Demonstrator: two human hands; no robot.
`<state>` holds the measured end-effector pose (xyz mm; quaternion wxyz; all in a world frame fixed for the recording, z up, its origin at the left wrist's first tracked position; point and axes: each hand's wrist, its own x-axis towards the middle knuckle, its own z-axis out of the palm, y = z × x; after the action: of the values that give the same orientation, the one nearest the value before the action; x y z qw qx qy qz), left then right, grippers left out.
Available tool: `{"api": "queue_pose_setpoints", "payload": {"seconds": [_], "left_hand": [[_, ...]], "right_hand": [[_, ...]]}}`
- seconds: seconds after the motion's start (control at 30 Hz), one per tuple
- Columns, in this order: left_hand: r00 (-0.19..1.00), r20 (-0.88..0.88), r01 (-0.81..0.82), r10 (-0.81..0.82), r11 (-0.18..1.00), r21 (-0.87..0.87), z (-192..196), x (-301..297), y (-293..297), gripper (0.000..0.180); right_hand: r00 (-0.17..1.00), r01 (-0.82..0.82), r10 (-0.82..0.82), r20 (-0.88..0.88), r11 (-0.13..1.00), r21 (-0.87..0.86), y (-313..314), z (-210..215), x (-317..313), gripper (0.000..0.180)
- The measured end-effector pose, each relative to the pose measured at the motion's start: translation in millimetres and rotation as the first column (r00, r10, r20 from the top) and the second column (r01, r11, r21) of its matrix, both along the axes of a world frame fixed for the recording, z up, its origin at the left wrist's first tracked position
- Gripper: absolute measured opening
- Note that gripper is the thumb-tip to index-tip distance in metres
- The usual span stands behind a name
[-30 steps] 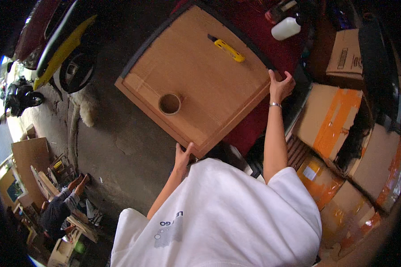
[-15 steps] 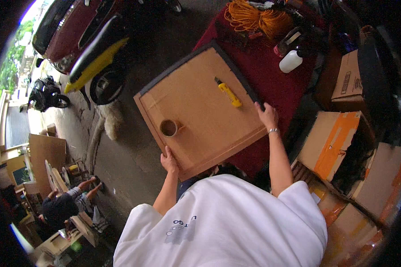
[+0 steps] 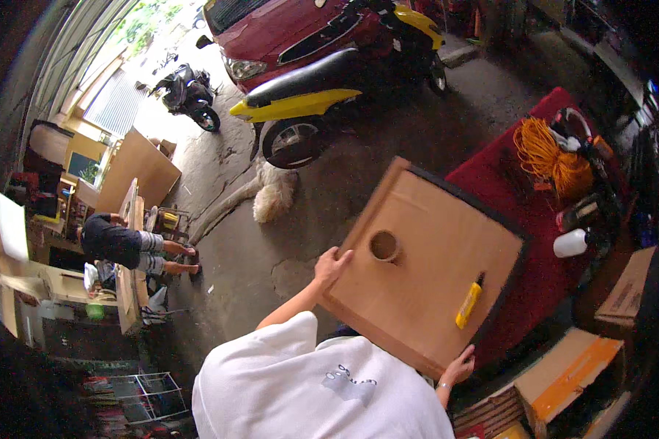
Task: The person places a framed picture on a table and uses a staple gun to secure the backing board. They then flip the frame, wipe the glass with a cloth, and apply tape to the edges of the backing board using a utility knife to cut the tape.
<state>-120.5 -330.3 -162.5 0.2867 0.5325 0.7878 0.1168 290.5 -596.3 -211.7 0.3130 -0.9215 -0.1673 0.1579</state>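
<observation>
A square brown panel [image 3: 425, 219] with dark edging on its far sides is held out level before me. My left hand [image 3: 333, 266] grips its left edge, fingers partly hidden beneath. Near its lower right corner my right hand [image 3: 458, 368] is closed on the rim, with a bracelet at the wrist. On the panel's face, nearer the left hand, stands a roll of brown tape [image 3: 384, 247]. Toward the right hand lies a yellow utility knife [image 3: 469, 304], its dark tip pointing away from me. Neither hand touches the roll or the knife.
Right of the panel, a red cloth-covered surface [image 3: 483, 157] bears orange rope [image 3: 553, 157] and a white bottle [image 3: 570, 244]. Cardboard boxes [image 3: 564, 373] stand at lower right. A pale dog [image 3: 274, 194] lies beyond, near a yellow motorbike [image 3: 300, 102]. Another person [image 3: 117, 241] bends at far left.
My view has swung left, so the panel and both hands appear farther right and lower. The panel looks turned clockwise in the picture. Both hands still hold it; roll and knife stay on top.
</observation>
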Motion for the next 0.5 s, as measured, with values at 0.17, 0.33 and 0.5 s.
{"api": "queue_pose_setpoints", "payload": {"seconds": [0.17, 0.33, 0.5], "left_hand": [[0.962, 0.152, 0.242, -0.226, 0.965, -0.100, 11, 50, 73, 0.073], [0.885, 0.214, 0.429, -0.413, 0.903, -0.032, -9, 87, 126, 0.071], [0.771, 0.102, 0.636, -0.629, 0.770, -0.052, -15, 105, 165, 0.065]], "right_hand": [[0.924, 0.344, -0.372, -0.086, 0.909, -0.235, -42, -20, -42, 0.073], [0.933, 0.141, 0.014, 0.358, 0.905, -0.402, -75, -67, -62, 0.069], [0.960, 0.279, -0.247, 0.128, 0.841, -0.464, -73, -84, -75, 0.065]]}}
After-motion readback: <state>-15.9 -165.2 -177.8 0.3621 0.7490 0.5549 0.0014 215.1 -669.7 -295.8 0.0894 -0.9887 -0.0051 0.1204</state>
